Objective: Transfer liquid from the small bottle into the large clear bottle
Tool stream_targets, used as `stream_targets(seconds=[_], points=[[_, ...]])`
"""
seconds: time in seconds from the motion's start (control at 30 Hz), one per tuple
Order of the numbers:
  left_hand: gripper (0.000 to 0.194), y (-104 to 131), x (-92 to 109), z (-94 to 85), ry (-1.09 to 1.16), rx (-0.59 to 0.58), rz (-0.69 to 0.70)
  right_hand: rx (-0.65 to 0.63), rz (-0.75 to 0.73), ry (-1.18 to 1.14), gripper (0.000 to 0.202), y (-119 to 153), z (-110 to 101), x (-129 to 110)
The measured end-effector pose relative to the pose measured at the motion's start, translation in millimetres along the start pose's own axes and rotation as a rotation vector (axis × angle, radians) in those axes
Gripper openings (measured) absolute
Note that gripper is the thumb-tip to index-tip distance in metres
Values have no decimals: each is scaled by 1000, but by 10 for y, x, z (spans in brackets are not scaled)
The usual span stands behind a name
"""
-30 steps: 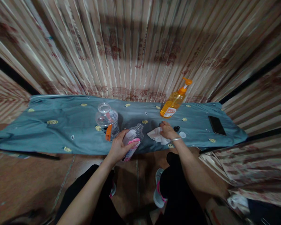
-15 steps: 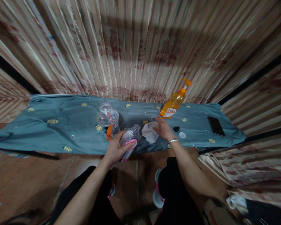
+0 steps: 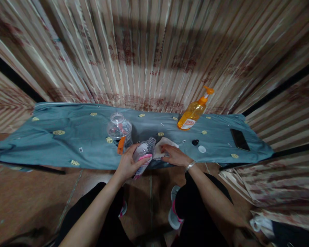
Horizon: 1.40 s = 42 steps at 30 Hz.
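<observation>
My left hand (image 3: pixel 130 163) is wrapped round a clear plastic bottle (image 3: pixel 145 149) with a pink label, tilted at the near edge of the table. The bottle's open neck points up and away from me. My right hand (image 3: pixel 177 155) has its fingers curled onto a crumpled white cloth or tissue (image 3: pixel 167 141) just right of that bottle, partly covering it. Left of the bottle stands a wide-mouthed clear plastic jar (image 3: pixel 119 128) with an orange tag (image 3: pixel 121 145). A pump bottle of orange liquid (image 3: pixel 190 117) stands behind my right hand.
A small black cap (image 3: pixel 195 142) and a white disc-shaped lid (image 3: pixel 202 149) lie to the right. Farther right is a dark phone (image 3: pixel 240 139). Green patterned cloth (image 3: pixel 92 154) covers the narrow table; a striped curtain (image 3: pixel 149 61) hangs behind it.
My right hand has moved left and towards me, with its fingers now bent over the white cloth, whose far right part shows. My left hand still holds the bottle.
</observation>
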<state>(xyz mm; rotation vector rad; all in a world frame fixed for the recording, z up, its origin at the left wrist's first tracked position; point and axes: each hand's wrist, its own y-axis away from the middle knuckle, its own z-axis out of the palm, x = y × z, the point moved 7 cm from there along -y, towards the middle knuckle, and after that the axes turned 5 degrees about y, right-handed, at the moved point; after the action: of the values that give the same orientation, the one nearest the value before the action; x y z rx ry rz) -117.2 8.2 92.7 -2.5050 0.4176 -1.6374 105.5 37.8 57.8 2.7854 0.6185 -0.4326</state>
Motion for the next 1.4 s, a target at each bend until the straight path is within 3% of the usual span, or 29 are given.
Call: stream_targets(seconds=[0.1,0.2,0.33,0.53,0.67,0.87,1.03,1.17,1.23,1.33,1.4], points=[[57,-7,-8,23,3,-3,1,25,-56,-51,54,-20,22,56],[56,-20,-9,55,4,-5,2,135,-44,28,45,-122,61,141],[55,-43,-7,80,1,8,7,157,21,121,45,-250,143,263],[60,-72,-26,109,10,19,-1,203,173,176,44,-310,30,430],[60,-79,-19,125,25,10,-9,211,194,180,33,-404,-18,392],[61,-78,14,97,69,11,-36,353,110,177,49,-435,-37,233],[61,-64,29,72,134,27,-78,375,-28,41,44,-426,120,147],[63,-26,50,56,211,69,-106,454,-36,-169,46,-383,-2,90],[60,-10,75,53,265,85,-109,344,-131,-459,42,-375,-28,-41],[54,-2,126,43,359,115,-103,-30,-276,-868,38,-314,-4,-343],[50,-6,162,21,417,149,-97,-161,-282,-1063,41,-235,-72,-467]])
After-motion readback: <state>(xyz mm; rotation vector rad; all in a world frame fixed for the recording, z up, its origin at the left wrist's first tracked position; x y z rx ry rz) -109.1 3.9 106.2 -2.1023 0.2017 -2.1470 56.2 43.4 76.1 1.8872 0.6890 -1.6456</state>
